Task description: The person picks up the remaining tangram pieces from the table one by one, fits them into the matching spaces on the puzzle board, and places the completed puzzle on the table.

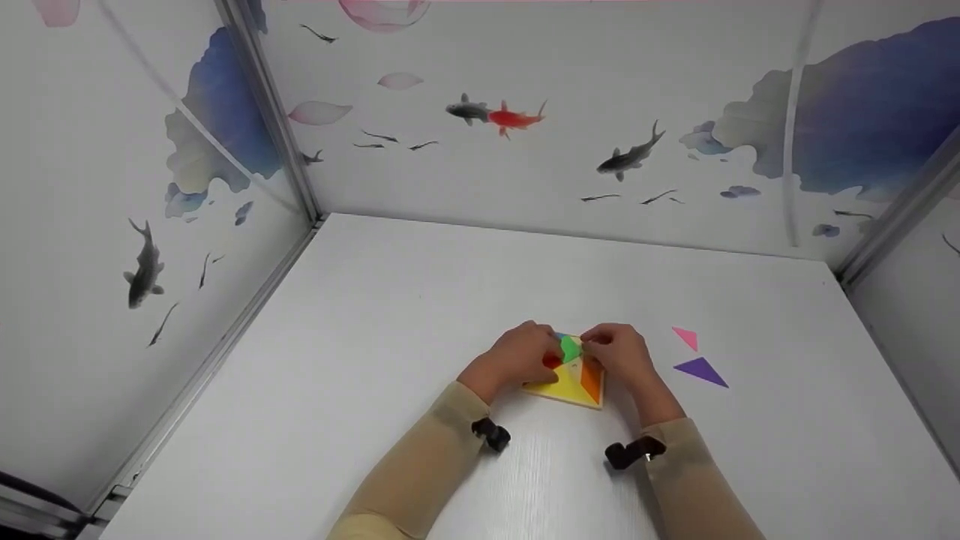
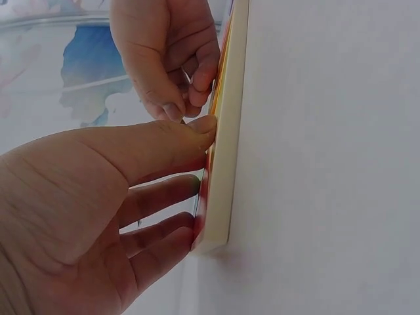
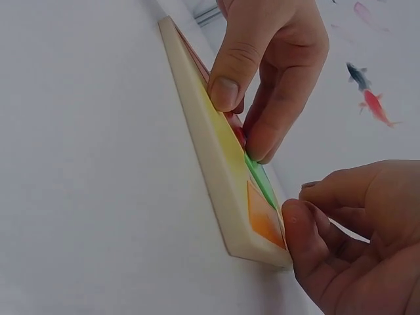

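Note:
A tangram board [image 1: 564, 389] with a pale frame lies on the table, bearing yellow, orange, red, blue and green pieces. In the head view, my left hand [image 1: 525, 352] rests over its left side. The right wrist view shows the left thumb on the yellow piece [image 3: 223, 134] and a fingertip at the green piece [image 3: 261, 180]. My right hand [image 1: 621, 352] is at the board's far right corner, fingers bent and thumb near the index fingertip. Its fingertips touch the edge beside the orange piece [image 3: 264, 218]; whether they pinch anything is hidden.
To the right of the board, a pink triangle [image 1: 688, 337] and a purple triangle [image 1: 703, 371] lie loose on the white table [image 1: 420, 300]. White panels [image 1: 525, 180] printed with fish enclose the table at the back and sides.

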`<state>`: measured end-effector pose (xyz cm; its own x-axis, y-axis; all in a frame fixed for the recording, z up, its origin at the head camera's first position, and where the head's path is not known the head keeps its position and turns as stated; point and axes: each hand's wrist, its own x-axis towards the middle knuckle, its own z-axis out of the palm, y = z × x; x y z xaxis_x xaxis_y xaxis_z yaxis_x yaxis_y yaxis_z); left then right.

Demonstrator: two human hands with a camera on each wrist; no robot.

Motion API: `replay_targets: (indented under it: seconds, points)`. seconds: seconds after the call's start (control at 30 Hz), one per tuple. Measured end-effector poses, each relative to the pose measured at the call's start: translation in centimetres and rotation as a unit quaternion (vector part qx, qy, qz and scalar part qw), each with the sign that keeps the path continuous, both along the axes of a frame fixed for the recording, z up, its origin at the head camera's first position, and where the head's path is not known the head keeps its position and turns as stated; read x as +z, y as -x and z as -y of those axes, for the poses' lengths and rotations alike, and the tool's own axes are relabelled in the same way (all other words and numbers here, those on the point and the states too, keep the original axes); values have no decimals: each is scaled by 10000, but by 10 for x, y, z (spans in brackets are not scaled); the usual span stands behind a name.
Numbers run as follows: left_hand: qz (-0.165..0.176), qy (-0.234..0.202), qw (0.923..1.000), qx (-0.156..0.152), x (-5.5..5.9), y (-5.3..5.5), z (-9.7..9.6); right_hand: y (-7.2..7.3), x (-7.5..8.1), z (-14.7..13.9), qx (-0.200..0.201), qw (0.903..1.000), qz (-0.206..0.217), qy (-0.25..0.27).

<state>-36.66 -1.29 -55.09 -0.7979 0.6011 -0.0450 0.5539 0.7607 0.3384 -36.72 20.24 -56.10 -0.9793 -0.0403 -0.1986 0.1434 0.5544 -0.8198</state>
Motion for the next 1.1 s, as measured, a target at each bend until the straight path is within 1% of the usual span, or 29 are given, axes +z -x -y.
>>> replay_targets:
  seconds: [0.1, 0.23, 0.43, 0.67, 0.9, 1.1]
  points:
    - [-28, -2, 10000, -18, 0, 0, 0, 1, 1, -2, 71, 10000, 1, 27]
    - [-41, -12, 10000, -16, -1, 0, 1, 1, 4, -5, 47, 10000, 47, 39]
    - [-11, -80, 10000, -4, -5, 3, 2, 2, 7, -12, -107, 9998, -13, 137]
    - [227, -345, 9991, 120, -6, 3, 3, 6, 8, -29, -380, 9992, -6, 147]
    - [265, -459, 9985, 158, -9, 3, 5, 5, 11, -39, -710, 9974, -97, 115]
    - [343, -523, 9979, 196, -11, 4, 5, 5, 9, -45, -1025, 9945, -190, 107]
